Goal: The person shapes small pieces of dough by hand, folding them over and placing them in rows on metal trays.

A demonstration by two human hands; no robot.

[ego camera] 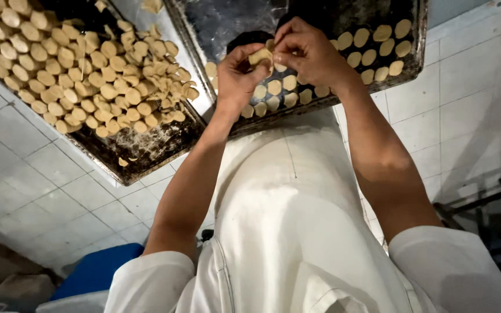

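My left hand and my right hand meet over a dark baking tray. Together they pinch one small pale dough piece between the fingertips. Below the hands, flat round dough discs lie in rows on that tray, and more discs fill its right side. To the left, a second dark tray holds a loose heap of several cut dough pieces.
Both trays rest on a white tiled surface. My white apron and sleeves fill the lower middle. A blue object shows at lower left, and dark metal bars at right.
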